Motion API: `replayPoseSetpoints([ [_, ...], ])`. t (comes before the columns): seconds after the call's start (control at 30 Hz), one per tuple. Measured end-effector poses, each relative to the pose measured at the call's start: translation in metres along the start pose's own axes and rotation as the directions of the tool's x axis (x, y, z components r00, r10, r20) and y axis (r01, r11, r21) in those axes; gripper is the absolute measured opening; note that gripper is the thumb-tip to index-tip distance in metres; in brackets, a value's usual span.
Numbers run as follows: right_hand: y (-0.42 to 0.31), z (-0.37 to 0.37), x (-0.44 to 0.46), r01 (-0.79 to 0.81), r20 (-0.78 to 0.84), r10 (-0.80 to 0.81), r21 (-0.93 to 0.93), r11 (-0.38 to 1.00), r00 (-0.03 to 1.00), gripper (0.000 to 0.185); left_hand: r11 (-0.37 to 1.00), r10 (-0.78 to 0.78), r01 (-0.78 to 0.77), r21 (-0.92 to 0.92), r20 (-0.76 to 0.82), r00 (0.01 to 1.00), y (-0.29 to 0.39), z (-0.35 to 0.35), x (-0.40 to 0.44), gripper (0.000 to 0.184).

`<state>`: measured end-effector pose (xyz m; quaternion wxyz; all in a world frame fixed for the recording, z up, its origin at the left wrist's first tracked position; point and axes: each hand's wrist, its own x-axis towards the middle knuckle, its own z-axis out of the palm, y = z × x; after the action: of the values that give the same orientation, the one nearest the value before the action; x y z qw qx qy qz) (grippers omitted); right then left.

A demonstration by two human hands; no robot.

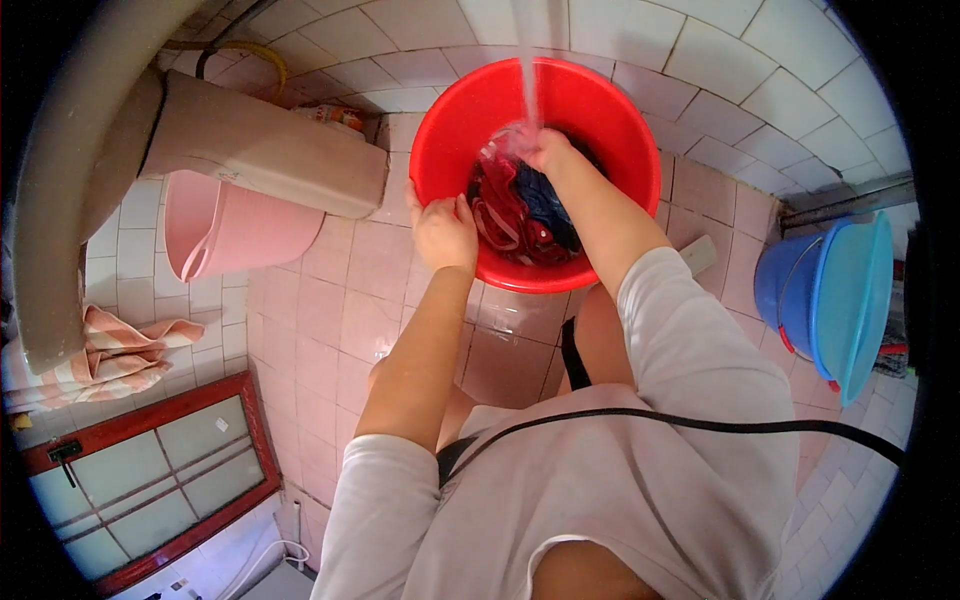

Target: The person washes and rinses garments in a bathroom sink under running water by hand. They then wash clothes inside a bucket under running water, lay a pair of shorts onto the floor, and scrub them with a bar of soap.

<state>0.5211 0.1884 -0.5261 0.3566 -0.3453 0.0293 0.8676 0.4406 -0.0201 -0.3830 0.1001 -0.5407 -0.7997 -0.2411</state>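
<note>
A large red basin stands on the tiled floor with red and dark blue cloth inside. Water pours from above into it. At the basin's left rim, my left hand is closed on the edge, thumb toward the inside. My right hand is inside the basin under the stream, next to the red cloth. Splashing water blurs its fingers, so whether it holds any cloth cannot be made out.
A pink tub lies left, below a thick beige pipe-like fixture. To the right are a blue bucket and a light blue basin. A striped towel hangs left, above a red-framed door. A black cable crosses my shirt.
</note>
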Motion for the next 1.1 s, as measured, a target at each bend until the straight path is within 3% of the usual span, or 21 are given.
replayPoseSetpoints([
  [0.2, -0.001, -0.015, 0.023, -0.080, 0.115, 0.075, 0.041, 0.996, 0.991, 0.022, 1.000, 0.003, -0.003, 0.009, 0.004, 1.000, 0.001, -0.001, 0.000, 0.020],
  [0.3, 0.000, -0.015, 0.024, 0.006, 0.004, -0.006, 0.049, 0.999, 1.000, 0.022, 1.000, -0.002, 0.002, 0.013, -0.010, 1.000, 0.002, -0.001, 0.001, 0.019],
  [0.5, -0.001, 0.002, -0.003, -0.010, 0.095, 0.016, -0.069, 0.998, 0.995, 0.021, 0.998, -0.053, 0.051, 0.027, 0.082, 0.995, 0.002, -0.004, 0.002, 0.023],
  [0.63, -0.001, 0.000, 0.000, 0.015, 0.029, -0.013, -0.069, 0.998, 0.999, 0.020, 0.999, -0.053, 0.051, 0.016, 0.078, 0.996, 0.000, -0.002, 0.001, 0.023],
  [0.7, -0.003, -0.004, 0.007, -0.066, 0.192, 0.078, -0.065, 0.996, 0.978, 0.019, 0.998, -0.053, 0.052, 0.018, 0.076, 0.996, 0.000, -0.002, 0.001, 0.023],
  [0.83, 0.002, -0.004, 0.013, -0.027, 0.059, 0.025, 0.029, 0.999, 0.998, 0.023, 0.999, -0.040, 0.037, 0.038, 0.082, 0.996, 0.000, -0.003, 0.001, 0.023],
  [0.87, 0.006, -0.003, 0.009, 0.182, 0.005, -0.257, -0.721, 0.668, 0.966, 0.027, 0.998, -0.027, 0.021, 0.063, 0.096, 0.995, -0.001, -0.003, 0.002, 0.023],
  [0.9, 0.009, 0.001, -0.003, 0.129, 0.178, -0.465, -0.982, -0.135, 0.867, 0.031, 0.998, -0.024, 0.018, 0.062, 0.095, 0.995, 0.001, -0.003, 0.002, 0.023],
  [0.93, 0.015, 0.002, -0.029, 0.289, 0.298, -0.476, -0.953, -0.094, 0.828, 0.033, 0.998, -0.049, 0.046, 0.041, 0.083, 0.995, 0.003, -0.004, 0.000, 0.023],
  [1.0, 0.032, -0.007, -0.029, 0.226, 0.672, -0.410, -0.650, -0.725, 0.617, 0.040, 0.997, -0.070, 0.069, 0.025, 0.061, 0.996, 0.002, -0.004, 0.001, 0.022],
  [1.03, 0.035, -0.001, -0.043, 0.232, 0.677, -0.412, -0.650, -0.724, 0.610, 0.040, 0.997, -0.072, 0.070, 0.032, 0.082, 0.994, 0.001, -0.004, 0.001, 0.022],
  [1.1, 0.036, 0.010, -0.069, 0.143, 0.369, -0.041, -0.458, -0.877, 0.929, 0.066, 0.997, -0.071, 0.067, 0.043, 0.100, 0.992, 0.001, -0.003, 0.002, 0.022],
])
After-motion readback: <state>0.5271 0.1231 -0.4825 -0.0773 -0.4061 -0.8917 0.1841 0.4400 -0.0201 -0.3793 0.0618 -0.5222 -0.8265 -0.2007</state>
